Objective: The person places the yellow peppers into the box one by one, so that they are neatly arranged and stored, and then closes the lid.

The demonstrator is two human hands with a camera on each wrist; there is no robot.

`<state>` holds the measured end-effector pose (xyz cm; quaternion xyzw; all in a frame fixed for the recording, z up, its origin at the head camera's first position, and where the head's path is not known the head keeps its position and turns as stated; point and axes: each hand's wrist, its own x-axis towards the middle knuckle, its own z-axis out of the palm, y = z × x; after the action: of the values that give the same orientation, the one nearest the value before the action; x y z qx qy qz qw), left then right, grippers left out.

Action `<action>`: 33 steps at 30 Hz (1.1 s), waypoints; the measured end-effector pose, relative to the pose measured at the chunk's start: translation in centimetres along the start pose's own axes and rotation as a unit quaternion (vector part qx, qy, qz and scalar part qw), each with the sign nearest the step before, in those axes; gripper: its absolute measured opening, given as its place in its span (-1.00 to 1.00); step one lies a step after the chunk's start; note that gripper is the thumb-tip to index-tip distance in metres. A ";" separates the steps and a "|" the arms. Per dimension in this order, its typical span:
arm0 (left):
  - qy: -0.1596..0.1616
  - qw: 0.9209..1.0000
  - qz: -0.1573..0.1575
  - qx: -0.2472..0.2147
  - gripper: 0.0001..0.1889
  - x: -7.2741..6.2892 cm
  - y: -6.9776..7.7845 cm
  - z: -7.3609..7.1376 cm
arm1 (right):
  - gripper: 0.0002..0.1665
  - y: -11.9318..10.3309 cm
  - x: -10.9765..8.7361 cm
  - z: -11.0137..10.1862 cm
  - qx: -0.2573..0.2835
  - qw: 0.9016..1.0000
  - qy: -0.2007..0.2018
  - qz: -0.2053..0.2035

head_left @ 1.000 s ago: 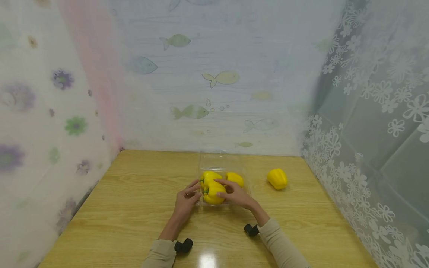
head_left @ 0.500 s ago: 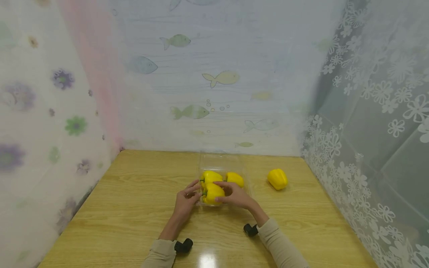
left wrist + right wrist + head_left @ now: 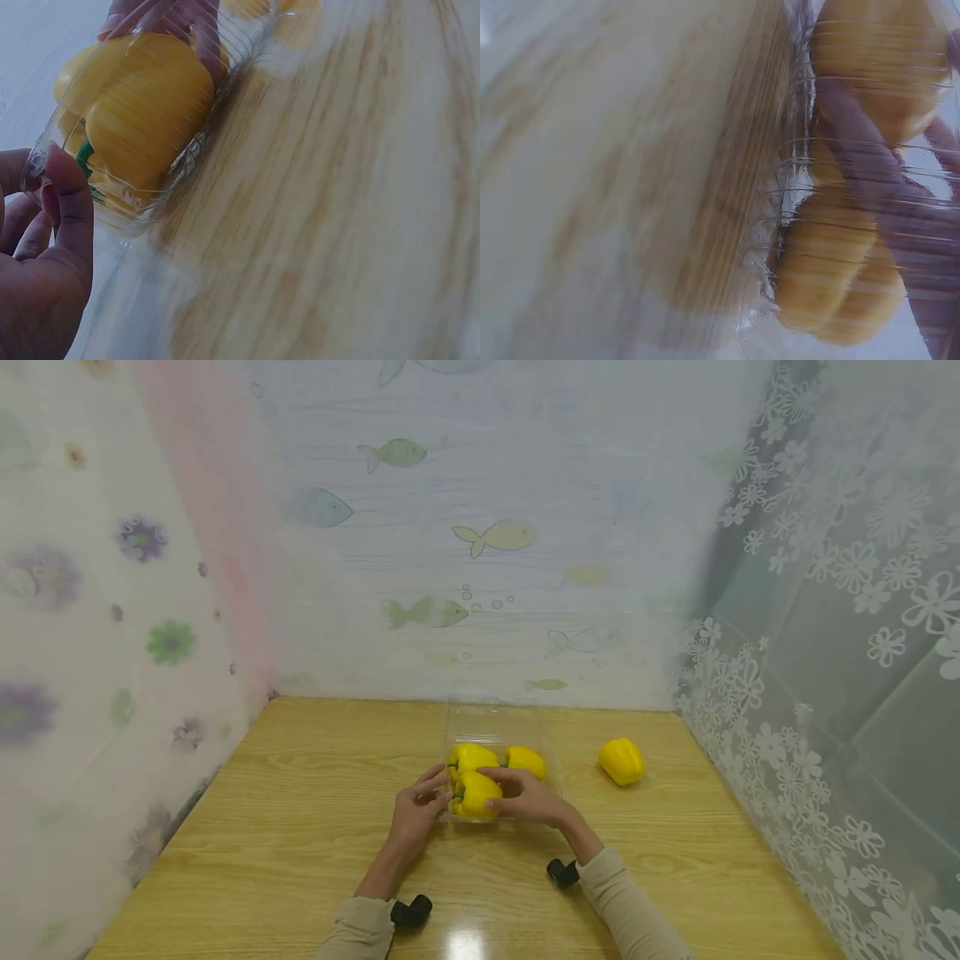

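Observation:
A clear plastic clamshell box point(image 3: 491, 722) lies on the table with its lid folded back. Inside are three yellow bell peppers: a front one point(image 3: 477, 797), a back-left one point(image 3: 474, 755) and a right one point(image 3: 527, 761). My right hand point(image 3: 531, 800) reaches into the box and grips the front pepper between thumb and fingers, its green stem facing left. At the box's left side, my left hand point(image 3: 417, 812) pinches the rim; the left wrist view shows thumb and fingers on that corner. Through the ribbed wall, the right wrist view shows the right hand's fingers point(image 3: 862, 142) on a pepper.
Another yellow bell pepper point(image 3: 621, 761) lies on the wooden table point(image 3: 315, 777) right of the box. A fish-patterned curtain point(image 3: 495, 610) hangs along the table's far edge. Flowered curtains stand at both sides. Black wrist-worn pieces point(image 3: 411, 911) sit by the sleeves.
The right hand has lowered the front pepper slightly into the box's front left, mostly in the first half second. The left hand has stayed at the rim.

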<state>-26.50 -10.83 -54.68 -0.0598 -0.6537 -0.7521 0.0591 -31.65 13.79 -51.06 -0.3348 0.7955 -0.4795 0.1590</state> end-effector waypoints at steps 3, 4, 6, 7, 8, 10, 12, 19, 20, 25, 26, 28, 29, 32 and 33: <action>0.000 1.000 -0.001 0.001 -0.64 0.1 0.1 0.0 | -0.27 -0.2 0.0 -0.1 0.003 1.000 -0.005 -0.004; 0.000 1.000 0.000 0.001 -0.64 0.1 0.1 0.1 | -0.27 -0.2 0.0 -0.1 0.002 1.000 -0.006 -0.005; -0.001 1.000 -0.001 0.001 -0.65 0.1 0.2 0.1 | -0.27 -0.4 0.1 -0.1 0.000 1.000 -0.008 -0.004; 0.000 1.000 -0.001 0.000 -0.65 0.1 0.2 0.1 | -0.27 -0.6 0.1 -0.1 0.000 1.000 -0.008 -0.005; -0.001 1.000 -0.001 0.000 -0.64 0.1 0.3 0.1 | -0.26 -0.7 0.1 -0.1 -0.001 1.000 -0.008 -0.005; 0.000 1.000 -0.002 0.001 -0.64 0.1 0.4 0.1 | -0.26 -1.0 0.1 -0.1 -0.007 1.000 -0.005 -0.004; 0.002 1.000 -0.005 0.000 -0.64 0.1 0.4 0.1 | -0.27 -1.2 0.2 0.0 -0.011 1.000 -0.001 -0.004; 0.001 1.000 -0.010 -0.004 -0.64 0.3 0.4 0.1 | -0.27 -1.6 0.3 0.4 -0.032 0.999 0.011 0.000; 0.003 1.000 -0.010 -0.004 -0.64 0.3 0.4 0.1 | -0.27 -1.6 0.4 0.4 -0.037 0.999 0.013 -0.001; 0.007 1.000 -0.002 0.000 -0.65 0.4 0.3 -0.2 | -0.26 -1.8 0.6 0.5 -0.056 0.998 0.015 -0.007; 0.007 1.000 -0.002 0.000 -0.65 0.4 0.3 -0.2 | -0.26 -1.7 0.7 0.5 -0.058 0.998 0.015 -0.009; 0.002 1.000 -0.001 0.002 -0.64 0.3 0.3 -0.2 | -0.25 -1.5 0.6 0.5 -0.054 0.998 0.015 -0.011; -0.001 1.000 -0.002 0.001 -0.64 0.2 0.3 -0.3 | -0.25 -1.4 0.5 0.5 -0.052 0.998 0.016 -0.014; -0.008 1.000 -0.007 0.000 -0.62 0.1 0.3 -0.2 | -0.25 -1.0 0.3 0.6 -0.045 0.999 0.016 -0.019; -0.010 1.000 -0.009 0.001 -0.62 0.1 0.3 -0.2 | -0.25 -0.9 0.2 0.6 -0.042 0.999 0.017 -0.021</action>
<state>-26.54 -11.08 -54.45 -0.0611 -0.6552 -0.7515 0.0462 -31.16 12.99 -50.55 -0.3501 0.8100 -0.4546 0.1213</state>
